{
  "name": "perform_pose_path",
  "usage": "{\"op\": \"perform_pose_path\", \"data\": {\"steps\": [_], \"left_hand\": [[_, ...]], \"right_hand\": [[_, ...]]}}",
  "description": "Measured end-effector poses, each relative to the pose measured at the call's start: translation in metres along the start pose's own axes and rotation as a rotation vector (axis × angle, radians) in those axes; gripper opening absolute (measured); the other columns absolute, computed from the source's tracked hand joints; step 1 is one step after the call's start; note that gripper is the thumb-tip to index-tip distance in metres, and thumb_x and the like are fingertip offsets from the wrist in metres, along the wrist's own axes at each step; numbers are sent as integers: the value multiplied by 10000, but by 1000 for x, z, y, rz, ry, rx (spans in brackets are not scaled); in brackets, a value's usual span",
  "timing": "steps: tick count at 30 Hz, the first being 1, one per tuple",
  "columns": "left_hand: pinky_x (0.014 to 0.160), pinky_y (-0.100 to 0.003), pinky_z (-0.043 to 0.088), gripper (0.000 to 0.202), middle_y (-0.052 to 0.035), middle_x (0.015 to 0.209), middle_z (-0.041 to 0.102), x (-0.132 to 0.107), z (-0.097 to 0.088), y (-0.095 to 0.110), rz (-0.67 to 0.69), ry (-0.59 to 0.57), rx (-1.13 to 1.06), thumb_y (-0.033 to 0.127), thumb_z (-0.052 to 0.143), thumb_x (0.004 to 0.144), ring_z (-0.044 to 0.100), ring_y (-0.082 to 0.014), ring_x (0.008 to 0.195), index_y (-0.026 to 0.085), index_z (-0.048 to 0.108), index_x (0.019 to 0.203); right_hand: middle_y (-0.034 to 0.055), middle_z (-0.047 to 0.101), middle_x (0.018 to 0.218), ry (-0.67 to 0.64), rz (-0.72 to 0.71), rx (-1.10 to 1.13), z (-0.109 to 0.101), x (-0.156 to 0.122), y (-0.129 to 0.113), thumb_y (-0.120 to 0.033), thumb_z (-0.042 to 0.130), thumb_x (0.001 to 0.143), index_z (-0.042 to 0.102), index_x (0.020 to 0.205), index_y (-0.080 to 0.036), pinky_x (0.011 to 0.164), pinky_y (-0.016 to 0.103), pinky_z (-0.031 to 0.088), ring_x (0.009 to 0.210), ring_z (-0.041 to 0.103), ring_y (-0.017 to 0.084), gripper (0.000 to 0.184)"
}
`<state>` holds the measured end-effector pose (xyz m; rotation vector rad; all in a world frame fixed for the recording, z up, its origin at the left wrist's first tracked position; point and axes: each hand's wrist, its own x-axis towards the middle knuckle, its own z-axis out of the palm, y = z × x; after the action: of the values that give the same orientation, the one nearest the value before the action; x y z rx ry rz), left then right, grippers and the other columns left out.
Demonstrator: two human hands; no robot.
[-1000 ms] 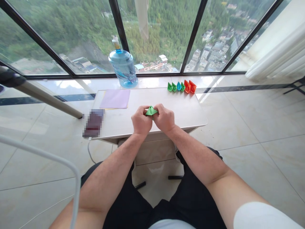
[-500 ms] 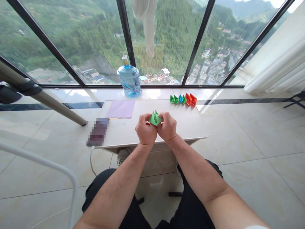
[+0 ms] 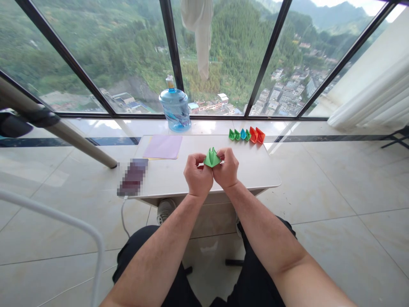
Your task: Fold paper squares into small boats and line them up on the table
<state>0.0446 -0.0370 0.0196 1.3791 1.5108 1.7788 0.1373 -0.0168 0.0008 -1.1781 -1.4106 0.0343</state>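
Observation:
Between my two hands is a piece of folded green paper (image 3: 212, 158), pointed at the top and wide at the base, held above the front part of the white table (image 3: 255, 170). My left hand (image 3: 198, 175) pinches its left corner with thumb and finger. On the opposite corner, my right hand (image 3: 226, 169) grips in the same way, and the two hands touch below the paper. Farther back on the right stands a row of small folded paper boats (image 3: 243, 134) in green, blue and orange-red.
A stack of paper sheets, lilac on top (image 3: 163, 146), lies at the table's back left. Nearer is a blurred-out phone-like object (image 3: 133, 177) with a cable. Behind the table stands a blue water jug (image 3: 175, 110) by the window. A slanted pole (image 3: 79, 140) rises at left.
The folded green paper has spread wider between my fingers, its peak opening into separate points. Both hands still hold it, and the view has shifted slightly.

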Motion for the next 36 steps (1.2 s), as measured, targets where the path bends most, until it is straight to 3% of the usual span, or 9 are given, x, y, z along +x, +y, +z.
{"op": "perform_pose_path", "data": {"steps": [6, 13, 18, 22, 28, 36], "left_hand": [[592, -203, 447, 153, 32, 731, 638, -2, 5, -1, -32, 26, -58, 123, 629, 701, 571, -109, 659, 208, 599, 825], [621, -216, 453, 131, 32, 740, 630, 0, 3, -4, 9, 13, -73, 140, 610, 714, 567, -113, 664, 210, 586, 822], [608, -218, 450, 142, 31, 742, 631, -2, 3, -3, 17, 13, -81, 127, 593, 708, 574, -117, 663, 213, 583, 820], [579, -215, 435, 143, 36, 720, 623, -2, 3, 1, 21, 9, -92, 120, 583, 695, 557, -113, 630, 216, 574, 802], [590, -216, 443, 137, 33, 714, 620, 0, 1, -1, 61, 18, -123, 104, 556, 696, 564, -113, 634, 216, 565, 773], [592, -217, 451, 133, 36, 696, 612, -1, 0, 1, 85, 16, -99, 90, 546, 702, 557, -108, 622, 215, 563, 746]], "right_hand": [[-23, 599, 750, 57, 99, 39, 2, -1, -7, -255, 619, 805, 459, 832, -251, 669, 286, 482, 674, 562, 142, 163], [26, 717, 857, -21, 255, 188, 0, 10, -15, -322, 681, 782, 615, 1009, -213, 705, 304, 531, 758, 656, 174, 260], [15, 701, 781, -16, 218, 174, -3, 9, -22, -325, 670, 790, 649, 851, -214, 712, 312, 519, 720, 631, 176, 128], [5, 677, 778, 9, 218, 153, -3, 8, -24, -347, 669, 797, 618, 838, -222, 727, 316, 512, 728, 610, 174, 141], [-10, 656, 775, -88, 278, 234, -2, 9, -24, -356, 676, 798, 630, 844, -214, 711, 293, 489, 724, 579, 159, 156], [-13, 616, 688, -28, 227, 189, 0, 10, -27, -315, 644, 832, 631, 696, -216, 665, 276, 469, 688, 560, 148, 169]]}}
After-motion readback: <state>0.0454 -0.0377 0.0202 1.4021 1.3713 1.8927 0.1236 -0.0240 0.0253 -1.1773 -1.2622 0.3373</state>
